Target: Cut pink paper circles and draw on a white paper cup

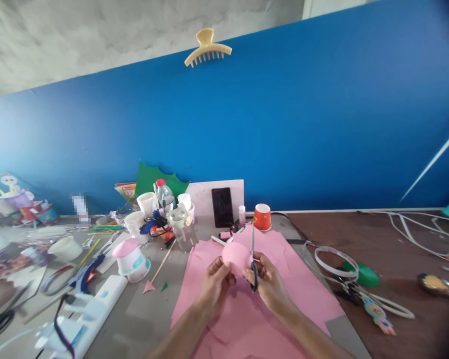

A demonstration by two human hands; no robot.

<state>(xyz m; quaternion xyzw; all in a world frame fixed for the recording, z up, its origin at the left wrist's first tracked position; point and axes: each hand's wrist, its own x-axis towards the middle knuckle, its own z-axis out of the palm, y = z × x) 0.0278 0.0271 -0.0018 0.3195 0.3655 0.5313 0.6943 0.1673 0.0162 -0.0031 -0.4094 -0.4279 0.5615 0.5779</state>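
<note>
Left grip (215, 280) pinches pink paper (236, 253), right grip (272, 285) encloses scissors (254, 275); print (258, 219) on the red cup (262, 216) is illegible.

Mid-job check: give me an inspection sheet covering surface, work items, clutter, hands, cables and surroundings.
Surface: grey tabletop, brown tabletop at right
Work items: rounded pink paper piece; black-handled scissors; pink paper sheets underneath
Clutter: glass jar, red paper cup, pink-topped cup
Hands: left hand pinches the piece; right hand holds the scissors
Cables: white power strip at left, plugs fitted
Surroundings: blue partition; yellow claw clip at its top edge
</note>
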